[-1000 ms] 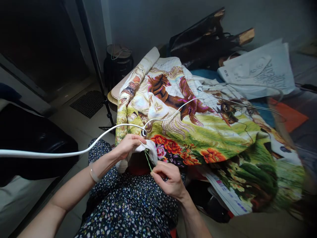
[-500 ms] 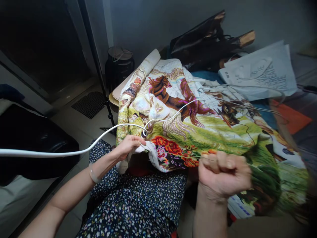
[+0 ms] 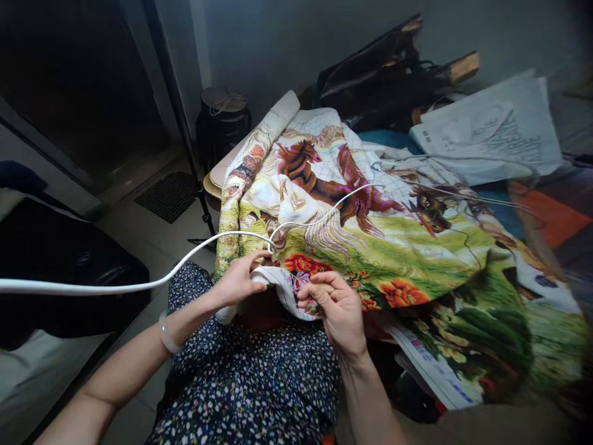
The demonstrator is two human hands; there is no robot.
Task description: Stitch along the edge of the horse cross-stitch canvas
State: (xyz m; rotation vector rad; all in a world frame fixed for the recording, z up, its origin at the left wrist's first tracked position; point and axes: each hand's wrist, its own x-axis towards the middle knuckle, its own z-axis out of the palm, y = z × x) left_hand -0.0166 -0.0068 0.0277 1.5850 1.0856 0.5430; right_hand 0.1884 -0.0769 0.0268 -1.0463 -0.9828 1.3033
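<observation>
A large cross-stitch cloth (image 3: 319, 198) with brown horses, green grass and orange and pink flowers spreads from my lap over the surface in front of me. My left hand (image 3: 238, 279), a pale bangle on its wrist, grips the near edge of the cloth between thumb and fingers. Over the pink flowers at that edge is my right hand (image 3: 340, 309), its fingertips pinched together. Whatever sits in that pinch is too small to make out. The cloth's left side is gathered into a roll (image 3: 250, 164).
A white cable (image 3: 185, 262) crosses from the left over the cloth, looping near my left hand. Behind stand a dark bag (image 3: 370, 80) and a white printed bag (image 3: 491, 133). A thin black pole (image 3: 178, 105) rises at left, beside a black stool-like container (image 3: 222, 127).
My right hand has come left and inward, from a fist out at the right to a pinch close to my left hand. The left hand stays at the cloth edge, its fingers slightly shifted.
</observation>
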